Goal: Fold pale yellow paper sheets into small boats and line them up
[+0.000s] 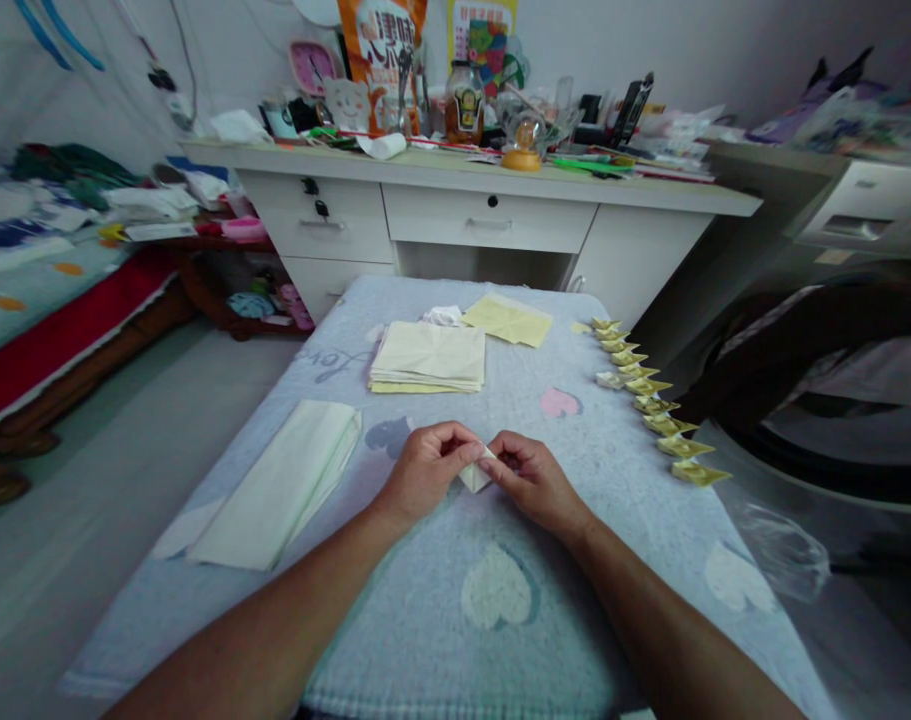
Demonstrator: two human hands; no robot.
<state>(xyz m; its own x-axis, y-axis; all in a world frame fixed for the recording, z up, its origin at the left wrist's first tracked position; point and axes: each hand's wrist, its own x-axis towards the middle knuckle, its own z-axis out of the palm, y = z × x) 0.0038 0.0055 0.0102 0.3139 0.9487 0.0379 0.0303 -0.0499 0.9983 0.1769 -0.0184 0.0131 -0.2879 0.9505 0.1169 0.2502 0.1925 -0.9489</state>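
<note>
Between my two hands is a small folded piece of pale paper, its pointed lower corner showing below the fingers. My left hand pinches it from the left, thumb on top. From the other side my right hand grips its right edge, with the fingertips close to those of the left. Both hands are just above the cloth-covered table. Beyond them lies a stack of cream paper sheets. Along the right edge runs a row of several folded yellow paper boats.
A long folded pale sheet lies to the left. Yellow sheets and a crumpled white tissue are behind the stack. A white desk loaded with clutter stands at the back. On the right are a washing machine and a clear plastic bag.
</note>
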